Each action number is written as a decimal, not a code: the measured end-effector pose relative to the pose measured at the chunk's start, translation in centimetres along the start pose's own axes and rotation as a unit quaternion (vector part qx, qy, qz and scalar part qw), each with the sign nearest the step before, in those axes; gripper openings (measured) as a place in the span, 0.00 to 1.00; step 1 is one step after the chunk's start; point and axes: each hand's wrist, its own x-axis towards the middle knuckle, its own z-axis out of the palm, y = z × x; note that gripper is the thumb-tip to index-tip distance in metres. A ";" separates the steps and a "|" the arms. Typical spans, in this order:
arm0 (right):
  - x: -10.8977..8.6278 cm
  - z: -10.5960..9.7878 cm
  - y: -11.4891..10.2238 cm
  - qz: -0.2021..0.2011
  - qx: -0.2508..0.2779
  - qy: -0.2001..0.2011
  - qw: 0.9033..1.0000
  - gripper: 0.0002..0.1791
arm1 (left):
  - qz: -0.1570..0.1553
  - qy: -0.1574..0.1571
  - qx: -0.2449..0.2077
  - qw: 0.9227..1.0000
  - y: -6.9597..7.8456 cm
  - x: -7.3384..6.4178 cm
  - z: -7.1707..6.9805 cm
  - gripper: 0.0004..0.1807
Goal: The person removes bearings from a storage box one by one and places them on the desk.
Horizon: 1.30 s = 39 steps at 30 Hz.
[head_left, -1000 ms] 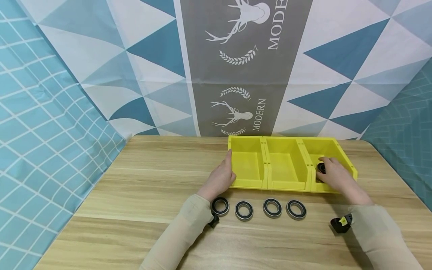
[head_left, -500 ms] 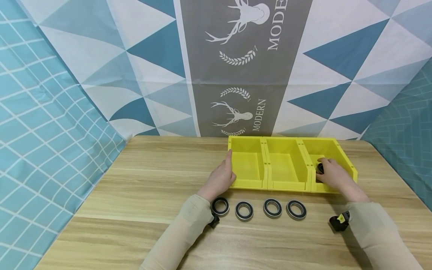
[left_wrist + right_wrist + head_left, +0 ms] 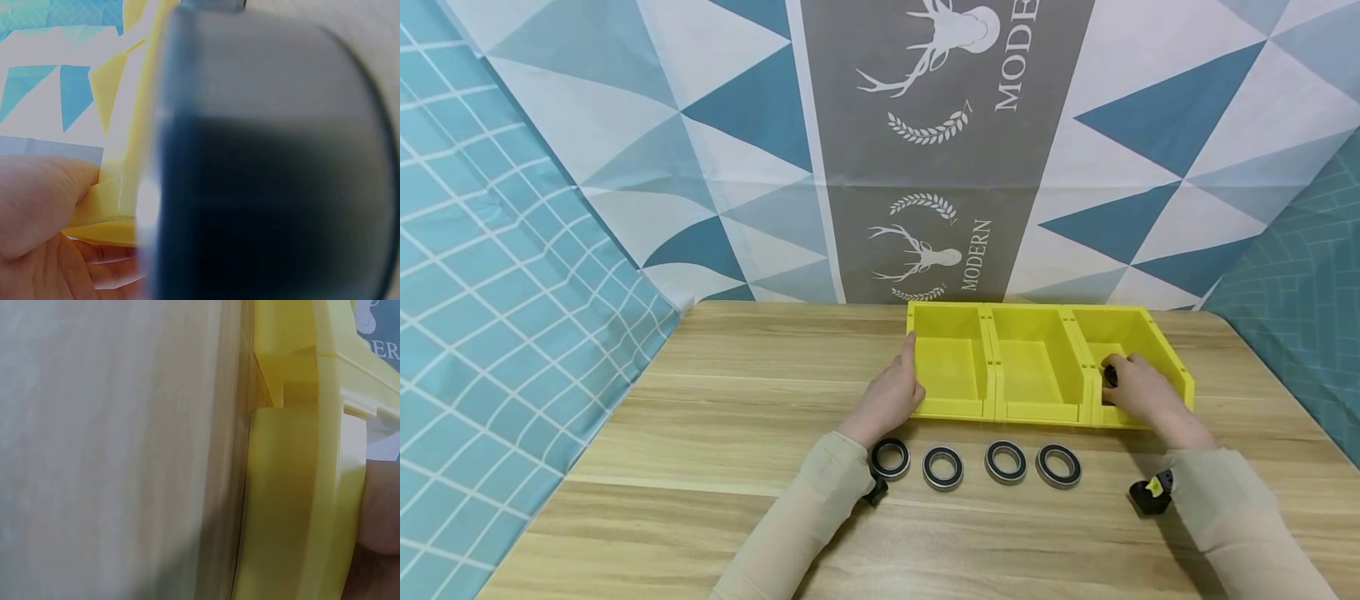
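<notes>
A row of joined yellow storage bins [image 3: 1040, 413] stands on the table. My left hand [image 3: 889, 398] grips its left front corner; in the left wrist view the thumb [image 3: 47, 194] lies over the yellow edge and the fingers are beneath. Inside the right bin my right hand [image 3: 1138, 387] pinches a dark round bearing [image 3: 1110, 376], mostly hidden by the fingers. In the right wrist view only a little of the hand [image 3: 381, 509] shows behind the bin's front wall. In front of the bins lie several ring bearings [image 3: 942, 468], black with silver rims.
The wooden table [image 3: 700, 467] runs up to a patterned cloth backdrop [image 3: 925, 167]. One bearing [image 3: 890, 459] lies close beside the left wrist. A black wrist camera [image 3: 1150, 497] hangs beneath the right sleeve. The left and middle bins [image 3: 1028, 367] show bare floors.
My right hand has shifted slightly left inside the right bin, and the dark bearing in its fingers has turned and moved with it. The left hand and the bearings on the table stay put.
</notes>
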 end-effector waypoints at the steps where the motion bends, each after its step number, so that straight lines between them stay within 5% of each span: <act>1: 0.0 0.0 0.0 0.000 -0.002 -0.001 1.000 0.28 | 0.000 -0.001 0.002 1.000 0.0 0.0 0.0 0.43; 13: 0.0 -0.4 -0.2 -0.010 -0.012 -0.017 1.000 0.23 | 0.001 0.002 -0.001 1.000 0.2 -0.1 -0.1 0.43; 28: -0.2 -0.6 -1.1 -0.007 -0.031 0.010 0.999 0.19 | -0.002 0.000 0.002 1.000 0.1 -0.1 -0.1 0.43; 39: -0.4 -0.9 -1.1 -0.007 -0.020 0.004 1.000 0.23 | 0.011 0.011 0.002 1.000 -0.1 0.0 0.1 0.42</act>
